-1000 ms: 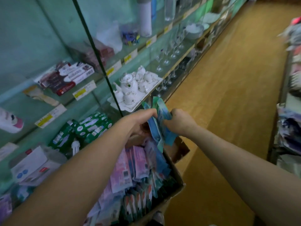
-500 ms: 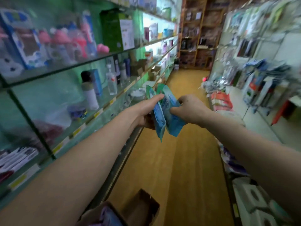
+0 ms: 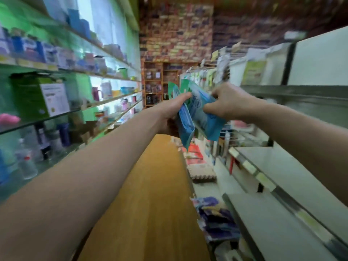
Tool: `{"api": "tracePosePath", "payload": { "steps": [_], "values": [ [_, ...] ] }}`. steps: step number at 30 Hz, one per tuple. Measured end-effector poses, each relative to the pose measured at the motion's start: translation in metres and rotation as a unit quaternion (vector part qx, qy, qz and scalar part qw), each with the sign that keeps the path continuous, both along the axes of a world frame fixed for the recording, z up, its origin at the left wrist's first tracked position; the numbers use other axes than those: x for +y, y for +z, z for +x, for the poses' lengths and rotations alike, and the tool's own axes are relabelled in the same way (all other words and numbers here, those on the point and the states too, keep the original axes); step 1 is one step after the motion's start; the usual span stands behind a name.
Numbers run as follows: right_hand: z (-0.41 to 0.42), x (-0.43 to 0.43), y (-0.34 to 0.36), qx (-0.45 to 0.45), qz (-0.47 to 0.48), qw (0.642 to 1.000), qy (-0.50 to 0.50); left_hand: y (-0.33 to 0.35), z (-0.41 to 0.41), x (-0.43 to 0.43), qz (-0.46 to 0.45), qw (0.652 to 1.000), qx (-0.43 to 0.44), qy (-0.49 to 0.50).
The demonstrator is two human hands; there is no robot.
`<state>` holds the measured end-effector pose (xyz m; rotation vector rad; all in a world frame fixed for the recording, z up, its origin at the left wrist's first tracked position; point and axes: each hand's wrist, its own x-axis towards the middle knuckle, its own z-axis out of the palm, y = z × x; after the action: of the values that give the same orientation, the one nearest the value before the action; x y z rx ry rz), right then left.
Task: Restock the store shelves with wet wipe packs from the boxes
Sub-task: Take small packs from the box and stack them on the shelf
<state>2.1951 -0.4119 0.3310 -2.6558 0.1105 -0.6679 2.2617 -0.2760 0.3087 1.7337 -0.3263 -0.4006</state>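
Store aisle, seen from head height. A wood-toned floor is flanked on the person's left by glass shelves laden with blurred bottles and cartons. On the right it is flanked by grey metal shelves edged with pale label strips. The far end is closed by a brick-patterned wall.

The wet wipe packs are held up at mid-aisle, between the two shelf runs and touching neither. The left hand is shown with its thumb laid along the upper edge of one pack and its fingers wrapped beneath. The right hand is curled, its fingers pinching the neighbouring pack, so that the packs are fanned apart at the top. Whether more than two packs are held cannot be told through the blur.

No pack in hand has yet been set on a shelf, and no supply box is in view. Placement is judged to be the step in hand, with most of the restocking left to do.

The packs are flat, soft pouches of glossy blue film with green top seals, creased and sagging under the grip. The glass boards are reflective; the metal boards are matte. A heap of purple packets lies low on the right-hand rack.
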Motion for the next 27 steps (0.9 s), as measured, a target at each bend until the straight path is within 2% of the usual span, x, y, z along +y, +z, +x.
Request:
{"api": "tracePosePath", "payload": {
  "steps": [7,18,27],
  "values": [
    [-0.039,-0.099,0.051,-0.052,-0.049,0.994,-0.083,0.049,-0.01,-0.119,-0.028,0.995,-0.069,-0.065],
    [-0.098,-0.194,0.105,-0.086,-0.058,0.967,-0.232,0.103,-0.036,-0.252,-0.07,0.977,-0.102,-0.176],
    [-0.104,-0.239,0.124,-0.085,-0.086,0.923,-0.364,0.128,-0.029,-0.338,-0.103,0.935,-0.119,-0.317]
  ]
}}
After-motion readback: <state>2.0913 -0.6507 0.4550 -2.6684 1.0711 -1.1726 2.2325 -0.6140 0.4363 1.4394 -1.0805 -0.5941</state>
